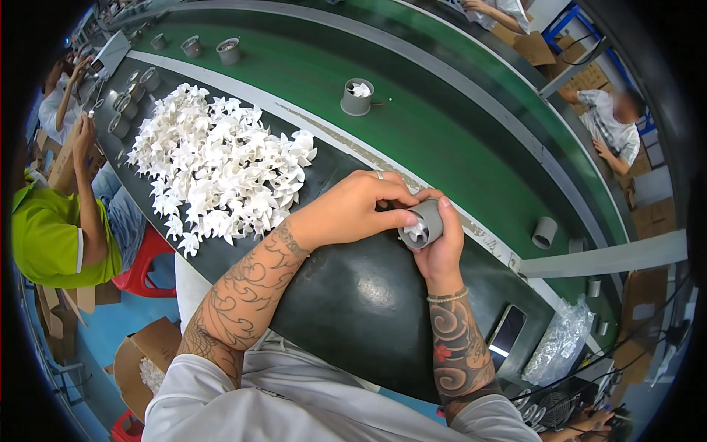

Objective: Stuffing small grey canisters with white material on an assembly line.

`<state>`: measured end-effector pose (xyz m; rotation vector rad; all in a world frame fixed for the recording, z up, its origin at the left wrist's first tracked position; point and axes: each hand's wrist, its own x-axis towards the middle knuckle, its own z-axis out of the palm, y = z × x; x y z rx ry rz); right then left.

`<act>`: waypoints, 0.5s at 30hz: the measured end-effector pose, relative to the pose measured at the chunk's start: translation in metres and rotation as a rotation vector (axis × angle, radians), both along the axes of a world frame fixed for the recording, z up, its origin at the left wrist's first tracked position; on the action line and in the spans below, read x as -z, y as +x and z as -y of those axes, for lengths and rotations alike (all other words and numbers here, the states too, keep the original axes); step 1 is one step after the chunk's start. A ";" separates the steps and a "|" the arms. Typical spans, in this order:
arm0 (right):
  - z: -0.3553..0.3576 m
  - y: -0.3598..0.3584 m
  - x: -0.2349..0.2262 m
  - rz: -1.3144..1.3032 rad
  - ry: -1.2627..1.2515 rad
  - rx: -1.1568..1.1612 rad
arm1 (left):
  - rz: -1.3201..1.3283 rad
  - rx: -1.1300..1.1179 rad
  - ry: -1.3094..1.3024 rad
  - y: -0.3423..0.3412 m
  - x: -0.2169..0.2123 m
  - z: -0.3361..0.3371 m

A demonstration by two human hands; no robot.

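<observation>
My right hand [442,247] is wrapped round a grey cylindrical housing [428,215], which lies tilted with its open end toward my left hand. Inside that mouth shows a white bladed piece [417,231], like a small fan impeller. The fingers of my left hand [361,208] are pinched together at the opening, with the thumb against the white piece; their tips are partly hidden. Left of my hands, a large heap of similar white bladed pieces [221,158] lies on the dark worktop [346,287].
Beyond the worktop runs a green conveyor belt [442,132] carrying a grey housing [356,98] and several others. A phone [508,329] and clear plastic bag [561,342] lie at right. A metal bar [604,256] crosses there. A person in a lime-green shirt [55,236] sits left.
</observation>
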<state>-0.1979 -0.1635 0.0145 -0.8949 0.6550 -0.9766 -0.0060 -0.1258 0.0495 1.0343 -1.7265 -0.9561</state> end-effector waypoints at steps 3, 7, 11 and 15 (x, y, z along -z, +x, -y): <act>0.000 0.002 0.000 -0.021 -0.008 0.014 | 0.046 -0.027 -0.023 -0.002 0.002 0.000; 0.000 0.003 0.001 -0.014 0.043 0.090 | -0.043 0.011 -0.010 -0.003 0.001 0.000; 0.001 0.001 0.002 -0.001 0.034 0.006 | -0.077 -0.024 0.171 -0.004 -0.002 -0.002; 0.002 0.000 0.004 -0.021 -0.015 0.025 | 0.015 -0.019 0.002 -0.005 -0.001 -0.003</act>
